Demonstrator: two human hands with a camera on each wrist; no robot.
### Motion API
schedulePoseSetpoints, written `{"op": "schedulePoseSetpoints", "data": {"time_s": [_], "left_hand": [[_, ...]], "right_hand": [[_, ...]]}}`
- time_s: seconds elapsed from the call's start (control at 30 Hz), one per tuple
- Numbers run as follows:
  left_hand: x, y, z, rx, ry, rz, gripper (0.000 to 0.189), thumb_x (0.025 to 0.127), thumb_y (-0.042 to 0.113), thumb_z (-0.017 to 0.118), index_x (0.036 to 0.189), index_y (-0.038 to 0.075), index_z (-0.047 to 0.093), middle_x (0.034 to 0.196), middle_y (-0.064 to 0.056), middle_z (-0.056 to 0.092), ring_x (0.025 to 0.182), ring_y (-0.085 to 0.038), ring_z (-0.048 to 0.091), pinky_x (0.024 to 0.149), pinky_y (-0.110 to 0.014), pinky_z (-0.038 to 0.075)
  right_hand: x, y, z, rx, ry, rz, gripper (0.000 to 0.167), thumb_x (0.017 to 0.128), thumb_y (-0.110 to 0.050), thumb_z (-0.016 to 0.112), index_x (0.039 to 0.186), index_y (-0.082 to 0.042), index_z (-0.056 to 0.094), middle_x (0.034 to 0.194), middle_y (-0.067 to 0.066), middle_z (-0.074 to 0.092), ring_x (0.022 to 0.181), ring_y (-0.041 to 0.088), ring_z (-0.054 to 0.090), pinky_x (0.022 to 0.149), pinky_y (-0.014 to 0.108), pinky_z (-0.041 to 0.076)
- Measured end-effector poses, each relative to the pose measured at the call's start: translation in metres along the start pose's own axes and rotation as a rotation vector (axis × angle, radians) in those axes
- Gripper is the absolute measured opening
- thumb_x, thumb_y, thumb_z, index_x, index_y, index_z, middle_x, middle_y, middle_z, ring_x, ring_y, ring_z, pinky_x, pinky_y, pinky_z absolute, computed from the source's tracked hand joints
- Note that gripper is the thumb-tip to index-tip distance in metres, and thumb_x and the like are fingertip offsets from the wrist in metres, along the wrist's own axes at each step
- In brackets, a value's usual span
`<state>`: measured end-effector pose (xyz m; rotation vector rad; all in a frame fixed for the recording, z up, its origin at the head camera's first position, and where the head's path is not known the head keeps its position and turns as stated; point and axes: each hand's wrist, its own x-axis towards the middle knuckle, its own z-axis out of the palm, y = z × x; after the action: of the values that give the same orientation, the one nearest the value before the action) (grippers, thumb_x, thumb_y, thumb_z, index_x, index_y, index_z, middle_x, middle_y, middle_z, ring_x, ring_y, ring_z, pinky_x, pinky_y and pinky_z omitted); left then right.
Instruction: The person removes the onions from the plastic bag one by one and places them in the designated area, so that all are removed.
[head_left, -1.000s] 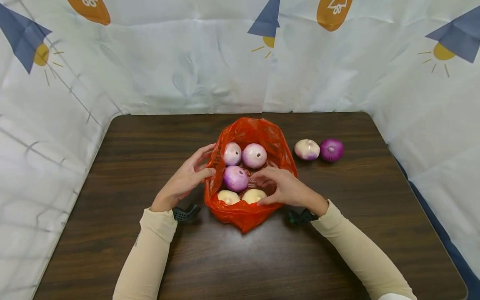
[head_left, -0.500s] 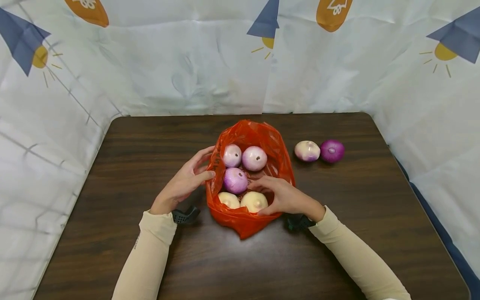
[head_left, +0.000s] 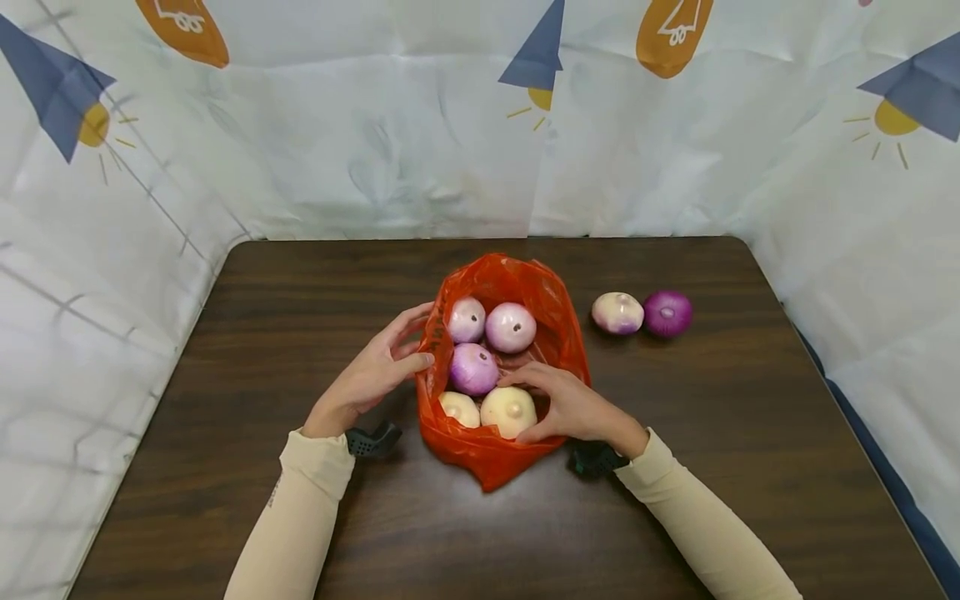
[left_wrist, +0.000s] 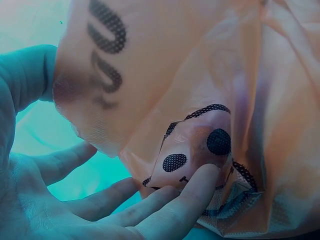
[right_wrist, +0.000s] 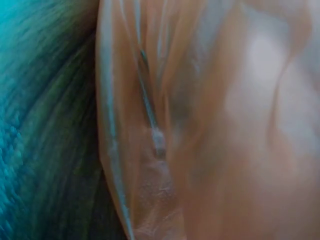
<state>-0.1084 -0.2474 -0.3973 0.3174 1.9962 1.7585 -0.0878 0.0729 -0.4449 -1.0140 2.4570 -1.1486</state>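
In the head view, a red plastic bag [head_left: 487,462] lies with its mouth spread, several onions inside it. Three purple-tinged ones, a left back onion [head_left: 467,320], a right back onion [head_left: 511,327] and a middle onion [head_left: 474,369], sit behind a pale onion [head_left: 459,408] at the front. My right hand [head_left: 573,408] reaches into the bag and grips another pale onion [head_left: 509,412], thumb in front and fingers behind. My left hand [head_left: 367,375] holds the bag's left side, thumb at the rim. In the left wrist view its fingers [left_wrist: 165,210] spread along the printed outside.
A whitish onion [head_left: 618,313] and a dark purple onion [head_left: 668,314] lie side by side on the brown table [head_left: 675,442], right of the bag. A white printed cloth [head_left: 375,142] hangs along the back and sides.
The pale onion in my right hand shows more fully above the bag's front rim. My right hand has shifted slightly toward me. The left hand keeps its place on the bag.
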Motion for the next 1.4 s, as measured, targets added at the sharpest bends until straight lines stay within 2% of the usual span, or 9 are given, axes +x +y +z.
{"op": "schedulePoseSetpoints", "data": {"time_s": [0.13,0.37,0.6,0.73,0.83,1.03,1.17,1.3,1.4], "left_hand": [[0.0,-0.001,0.001,-0.003,0.002,-0.013,0.076,0.097,0.011,0.062,0.162,0.029,0.026,0.169,-0.006,0.029,0.146,-0.039,0.047,0.111,-0.054,0.05],[-0.002,-0.002,0.002,-0.006,-0.008,-0.008,0.076,0.098,0.011,0.062,0.163,0.028,0.026,0.169,-0.007,0.028,0.146,-0.04,0.046,0.111,-0.054,0.05],[-0.003,-0.002,0.003,-0.006,-0.008,-0.014,0.077,0.098,0.011,0.063,0.163,0.029,0.026,0.17,-0.007,0.027,0.147,-0.04,0.046,0.112,-0.054,0.05],[-0.003,-0.001,0.003,0.0,-0.007,-0.007,0.077,0.098,0.01,0.062,0.163,0.028,0.025,0.17,-0.007,0.026,0.147,-0.041,0.045,0.112,-0.055,0.049],[-0.003,-0.001,0.003,-0.001,-0.007,-0.006,0.076,0.098,0.011,0.062,0.163,0.028,0.025,0.17,-0.007,0.026,0.148,-0.042,0.044,0.113,-0.056,0.048],[-0.004,-0.003,0.003,0.003,-0.004,-0.015,0.077,0.098,0.012,0.063,0.163,0.028,0.025,0.171,-0.008,0.025,0.15,-0.042,0.042,0.114,-0.056,0.047],[-0.004,-0.003,0.002,-0.006,-0.006,-0.01,0.077,0.098,0.011,0.063,0.163,0.028,0.025,0.171,-0.008,0.025,0.15,-0.042,0.042,0.114,-0.056,0.047],[-0.004,-0.002,0.001,-0.006,-0.004,-0.009,0.076,0.099,0.012,0.063,0.163,0.029,0.025,0.171,-0.008,0.025,0.15,-0.042,0.042,0.113,-0.056,0.048],[-0.003,-0.001,0.001,-0.009,-0.006,-0.002,0.076,0.099,0.011,0.063,0.163,0.029,0.025,0.171,-0.008,0.025,0.15,-0.042,0.042,0.113,-0.056,0.048]], "right_hand": [[-0.002,0.001,0.001,0.01,0.0,0.0,0.069,0.072,-0.038,0.095,0.134,-0.026,0.066,0.142,-0.007,0.064,0.139,0.017,0.056,0.115,0.043,0.047],[-0.004,0.004,0.005,0.034,-0.023,0.012,0.073,0.072,-0.039,0.094,0.137,-0.026,0.063,0.146,-0.007,0.061,0.142,0.017,0.053,0.116,0.044,0.047],[-0.007,0.003,0.005,0.034,0.025,-0.019,0.073,0.071,-0.039,0.095,0.137,-0.024,0.065,0.145,-0.003,0.063,0.142,0.022,0.054,0.118,0.046,0.045],[-0.007,0.002,0.001,0.019,0.05,-0.033,0.072,0.072,-0.04,0.095,0.136,-0.026,0.066,0.138,-0.007,0.067,0.136,0.016,0.058,0.117,0.042,0.046],[-0.007,0.003,-0.002,0.017,0.066,-0.035,0.069,0.073,-0.039,0.094,0.135,-0.028,0.066,0.134,-0.011,0.068,0.132,0.012,0.06,0.121,0.045,0.042],[-0.009,0.004,-0.007,0.038,0.103,-0.024,0.066,0.075,-0.029,0.094,0.135,-0.028,0.066,0.135,-0.01,0.067,0.136,0.016,0.057,0.124,0.054,0.035],[-0.008,0.004,-0.007,0.034,0.108,-0.019,0.066,0.077,-0.028,0.093,0.136,-0.03,0.064,0.138,-0.011,0.064,0.139,0.016,0.054,0.122,0.05,0.04],[-0.007,0.005,-0.007,0.031,0.111,-0.042,0.065,0.079,-0.03,0.092,0.137,-0.03,0.063,0.138,-0.01,0.065,0.134,0.013,0.056,0.118,0.044,0.044],[-0.005,0.005,-0.009,0.04,0.124,-0.044,0.064,0.078,-0.028,0.092,0.136,-0.03,0.064,0.136,-0.011,0.065,0.134,0.013,0.056,0.12,0.043,0.043]]}}
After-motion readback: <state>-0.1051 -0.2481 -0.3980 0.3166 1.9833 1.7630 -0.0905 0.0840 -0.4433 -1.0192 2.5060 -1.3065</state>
